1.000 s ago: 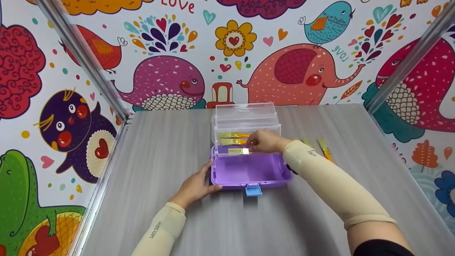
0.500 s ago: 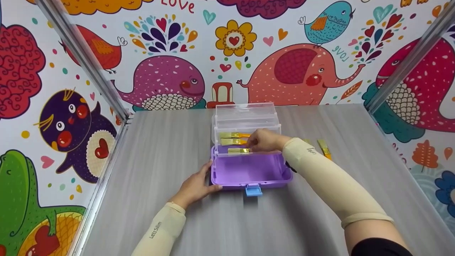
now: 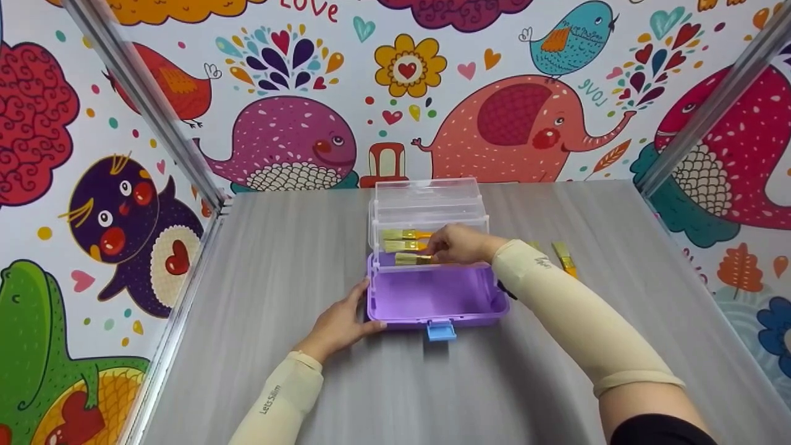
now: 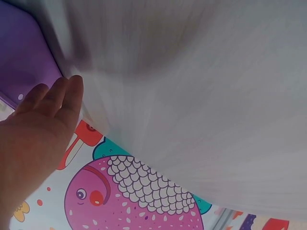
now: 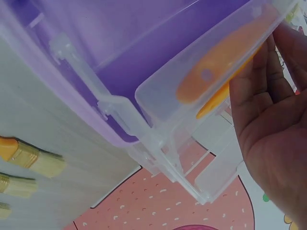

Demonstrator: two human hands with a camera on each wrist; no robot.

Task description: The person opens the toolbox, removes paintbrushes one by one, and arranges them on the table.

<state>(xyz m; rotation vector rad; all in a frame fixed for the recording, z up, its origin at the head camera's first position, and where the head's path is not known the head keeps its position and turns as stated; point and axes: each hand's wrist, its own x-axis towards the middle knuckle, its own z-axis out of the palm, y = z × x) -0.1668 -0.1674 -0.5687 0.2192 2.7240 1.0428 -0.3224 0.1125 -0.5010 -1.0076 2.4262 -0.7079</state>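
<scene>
Nearest, a black sleeve edge lies above a cream arm sleeve on the right arm, to the right of and in front of the purple storage box; a matching cream sleeve covers the left forearm, to the box's front left. The left hand grips nothing: its extended fingers touch the box's left wall, with the thumb at the front left corner. A pale blue latch hangs at the box's front.

The purple storage box stands open on a grey wood-grain table. Above its back part is a clear plastic tray, where the right hand, fingers bent, pinches the orange handle of the front flat paintbrush. Two more flat paintbrushes lie behind that one. On the table right of the box are three further paintbrushes. A clear lid is raised at the box's back, and beyond the box is a cartoon-animal backdrop.
</scene>
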